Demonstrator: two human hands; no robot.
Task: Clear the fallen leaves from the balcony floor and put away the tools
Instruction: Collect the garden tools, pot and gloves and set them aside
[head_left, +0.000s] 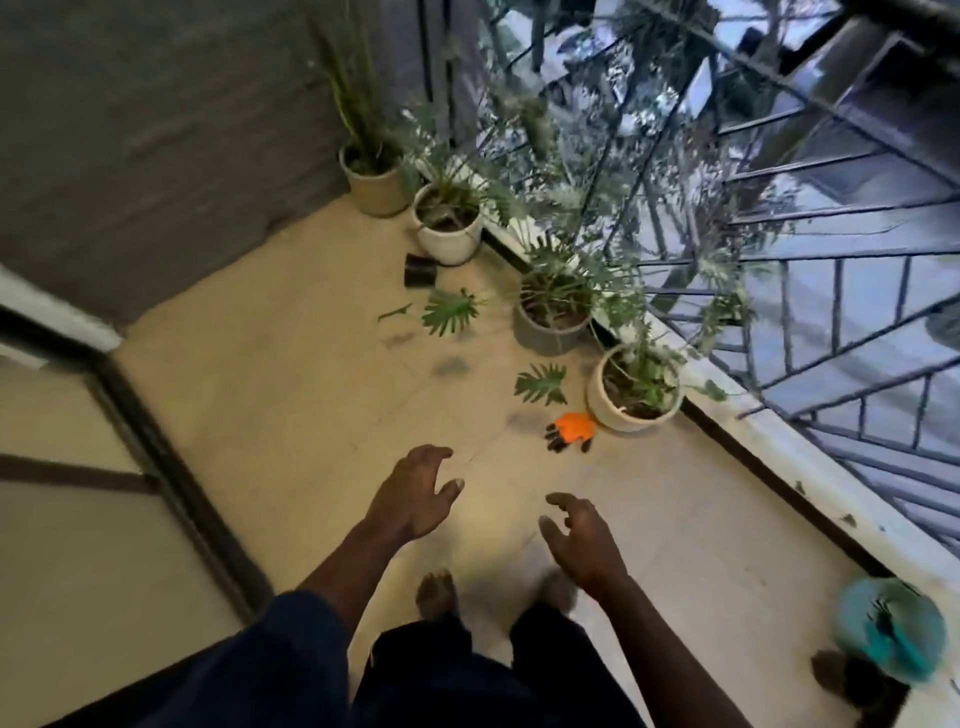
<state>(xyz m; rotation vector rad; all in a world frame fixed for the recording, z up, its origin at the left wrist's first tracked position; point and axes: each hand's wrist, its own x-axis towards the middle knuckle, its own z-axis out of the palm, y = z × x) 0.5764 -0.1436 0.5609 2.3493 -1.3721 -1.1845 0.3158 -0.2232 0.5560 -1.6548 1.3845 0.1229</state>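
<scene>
Two large green fallen leaves lie on the beige balcony floor (291, 395): one leaf (450, 310) farther away, the other leaf (541, 383) nearer, beside the pots. A thin green leaf strip (394, 313) lies left of the far one. An orange glove with black claw fingertips (570, 430) rests on the floor by the nearest white pot. My left hand (415, 493) and my right hand (582, 535) hang over the floor, fingers loosely spread, holding nothing. Both are well short of the glove and the leaves.
Several potted plants (634, 395) line the right edge along a metal railing (831, 322). A small black pot (418, 270) lies on its side near the far pots. A teal object (888, 629) sits at the lower right. A sliding door frame (171, 467) runs along the left.
</scene>
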